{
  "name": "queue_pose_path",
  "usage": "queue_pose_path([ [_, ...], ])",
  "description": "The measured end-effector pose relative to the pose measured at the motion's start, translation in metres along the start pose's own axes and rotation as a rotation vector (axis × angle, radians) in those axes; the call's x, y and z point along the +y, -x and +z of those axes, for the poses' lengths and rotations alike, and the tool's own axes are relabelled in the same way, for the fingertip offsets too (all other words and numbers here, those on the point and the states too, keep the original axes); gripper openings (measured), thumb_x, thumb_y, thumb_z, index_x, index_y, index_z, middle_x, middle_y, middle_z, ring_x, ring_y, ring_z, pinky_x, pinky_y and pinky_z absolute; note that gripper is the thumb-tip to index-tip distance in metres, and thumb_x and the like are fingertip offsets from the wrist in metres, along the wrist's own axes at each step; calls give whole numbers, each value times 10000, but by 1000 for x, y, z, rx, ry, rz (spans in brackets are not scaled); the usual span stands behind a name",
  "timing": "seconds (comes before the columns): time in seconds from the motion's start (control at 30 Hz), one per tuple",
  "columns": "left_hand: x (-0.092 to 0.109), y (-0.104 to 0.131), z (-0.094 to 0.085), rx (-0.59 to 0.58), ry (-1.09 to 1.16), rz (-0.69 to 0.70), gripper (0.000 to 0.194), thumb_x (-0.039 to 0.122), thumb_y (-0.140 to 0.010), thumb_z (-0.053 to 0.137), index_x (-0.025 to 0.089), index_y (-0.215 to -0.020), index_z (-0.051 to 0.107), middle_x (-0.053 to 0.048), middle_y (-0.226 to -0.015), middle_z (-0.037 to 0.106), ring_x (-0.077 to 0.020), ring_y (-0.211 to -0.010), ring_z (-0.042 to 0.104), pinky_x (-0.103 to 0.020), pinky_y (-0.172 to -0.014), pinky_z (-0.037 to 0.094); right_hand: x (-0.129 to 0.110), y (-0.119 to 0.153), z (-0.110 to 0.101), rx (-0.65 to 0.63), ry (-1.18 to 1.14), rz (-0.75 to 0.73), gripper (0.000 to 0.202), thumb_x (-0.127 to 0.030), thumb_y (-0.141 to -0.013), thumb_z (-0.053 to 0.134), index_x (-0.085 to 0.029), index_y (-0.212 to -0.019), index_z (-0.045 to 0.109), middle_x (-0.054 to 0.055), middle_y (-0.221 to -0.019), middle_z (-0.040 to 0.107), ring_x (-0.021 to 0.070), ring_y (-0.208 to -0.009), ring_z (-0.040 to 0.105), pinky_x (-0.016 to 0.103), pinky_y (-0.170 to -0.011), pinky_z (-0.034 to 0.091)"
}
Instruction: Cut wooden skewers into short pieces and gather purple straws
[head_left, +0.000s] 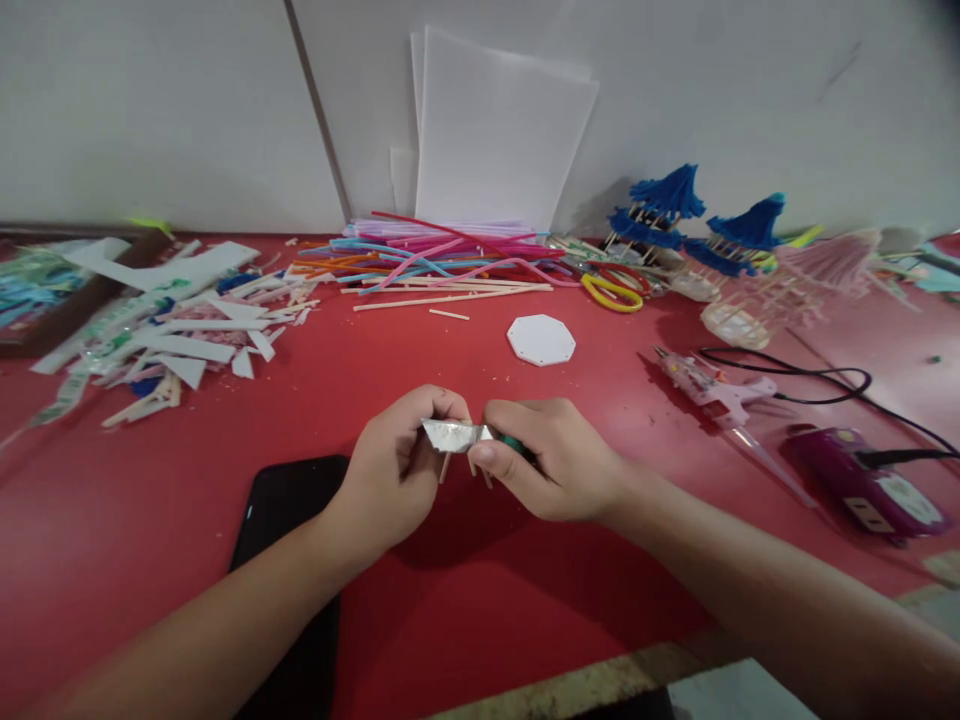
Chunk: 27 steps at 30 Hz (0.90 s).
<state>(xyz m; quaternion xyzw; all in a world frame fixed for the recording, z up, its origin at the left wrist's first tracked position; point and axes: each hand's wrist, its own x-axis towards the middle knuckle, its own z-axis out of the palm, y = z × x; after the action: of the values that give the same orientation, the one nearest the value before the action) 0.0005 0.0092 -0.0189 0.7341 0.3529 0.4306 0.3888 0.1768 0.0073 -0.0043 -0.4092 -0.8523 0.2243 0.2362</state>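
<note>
Above the red table (420, 650), my left hand (394, 465) and my right hand (559, 455) meet in the middle. Between them is a small silvery piece (448, 435) with a slanted left end, and thin wooden sticks (444, 468) point down below it. My left hand's fingers are curled around the left side of this stick piece. The right hand is closed around a dark green item (513, 443), mostly hidden by the fingers, with its thumb at the silvery piece's right end. Whether the silvery piece joins the green item is unclear.
A black phone (289, 510) lies beside the left forearm. Beyond the hands are a white octagon (541, 340), pipe cleaners (450, 250) and yellow scissors (611, 293). Paper scraps (195, 330) lie left; a pink glue gun (712, 390), purple box (870, 485) and blue-roofed models (742, 235) are right.
</note>
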Motion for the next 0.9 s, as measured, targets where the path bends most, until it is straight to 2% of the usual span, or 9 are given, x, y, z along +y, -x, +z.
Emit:
queue_pose_path([
  [0.27, 0, 2, -1, 47, -1, 25, 210, -10, -796, 411, 186, -812, 486, 39, -659, 463, -54, -502, 401, -164, -463, 338, 1, -1, -1, 30, -18, -18, 356, -428, -894, 354, -173, -679, 478, 2, -592, 520, 89, -517, 451, 216, -487, 274],
  [0.47, 3, 2, -1, 109, -66, 19, 145, 65, -833, 429, 191, -817, 499, 16, -676, 492, -87, -567, 450, -192, -504, 373, 7, -4, -2, 72, 10, -40, 351, -441, -886, 377, -181, -658, 436, -27, -559, 455, 75, -492, 401, 216, -474, 252],
  [0.53, 4, 4, -3, 166, -115, 33, 111, 120, -859, 436, 190, -803, 500, 11, -679, 496, -95, -585, 461, -202, -525, 385, 17, -3, -9, 179, 38, 10, 355, -430, -891, 381, -190, -629, 388, -51, -510, 371, 65, -454, 341, 216, -451, 217],
  [0.6, 5, 6, -5, 217, -138, 31, 107, 170, -878, 438, 191, -793, 498, 15, -666, 493, -96, -587, 468, -207, -540, 395, 26, -1, -18, 363, 57, 95, 369, -407, -906, 370, -198, -603, 335, -68, -480, 278, 59, -422, 272, 221, -433, 183],
  [0.67, 4, 6, -4, 249, -128, -5, 89, 197, -881, 454, 191, -808, 504, 15, -675, 515, -95, -603, 494, -205, -567, 414, 30, 1, -26, 494, 36, 138, 364, -384, -917, 364, -200, -606, 321, -70, -490, 271, 57, -427, 263, 223, -438, 191],
  [0.7, 4, 5, -3, 260, -112, -22, 70, 204, -878, 465, 191, -824, 509, 14, -689, 534, -94, -618, 513, -203, -583, 426, 30, 1, -27, 507, 16, 129, 356, -379, -919, 364, -199, -614, 327, -69, -496, 286, 57, -433, 270, 222, -443, 199],
  [0.77, 2, 2, -1, 260, -72, -55, 53, 212, -872, 480, 191, -837, 514, 10, -720, 556, -91, -645, 537, -199, -608, 444, 24, 1, -24, 459, -15, 86, 333, -372, -917, 366, -196, -635, 351, -65, -508, 319, 57, -445, 287, 221, -452, 209],
  [0.9, 0, -1, 3, 200, -22, -77, 57, 209, -863, 498, 191, -822, 534, 9, -734, 565, -89, -652, 541, -190, -601, 451, 8, -1, -6, 234, -17, 7, 302, -369, -897, 388, -191, -653, 372, -57, -523, 367, 58, -454, 320, 214, -454, 212],
])
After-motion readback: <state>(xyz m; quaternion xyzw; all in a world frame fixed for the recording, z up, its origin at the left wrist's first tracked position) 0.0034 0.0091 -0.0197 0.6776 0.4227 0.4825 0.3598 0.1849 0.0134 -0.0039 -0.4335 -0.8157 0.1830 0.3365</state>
